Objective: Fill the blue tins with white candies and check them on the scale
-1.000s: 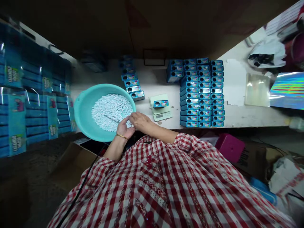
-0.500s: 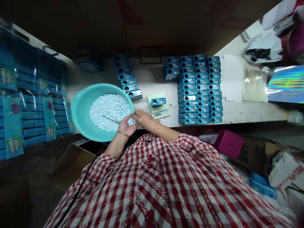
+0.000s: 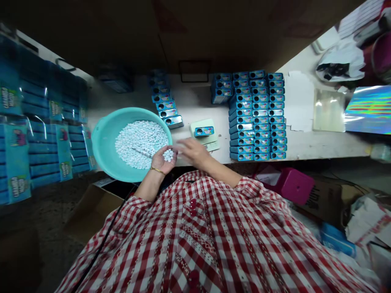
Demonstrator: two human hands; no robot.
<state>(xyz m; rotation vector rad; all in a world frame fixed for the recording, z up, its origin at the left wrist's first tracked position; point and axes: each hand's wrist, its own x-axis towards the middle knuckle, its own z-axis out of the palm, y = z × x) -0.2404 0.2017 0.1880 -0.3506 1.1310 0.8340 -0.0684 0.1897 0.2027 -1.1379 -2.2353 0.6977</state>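
Observation:
My left hand (image 3: 161,159) is cupped palm up at the near rim of a teal basin (image 3: 102,140), holding a small heap of white tablets (image 3: 168,154). The basin is full of the same white tablets (image 3: 139,142). My right hand (image 3: 191,149) is smeared by motion just right of the left hand, near a pale green scale (image 3: 210,140) that carries a small blue tin (image 3: 204,131). Whether its fingers hold anything cannot be seen.
A block of stacked blue tins (image 3: 256,116) fills the table right of the scale. A short row of tins (image 3: 166,108) lies behind the basin. Wrapped blue packs (image 3: 36,138) stand at the left. A pink box (image 3: 295,185) and cardboard sit below the table edge.
My right hand has lifted off the left palm and moved right toward the scale. The tablets in the left palm are now uncovered.

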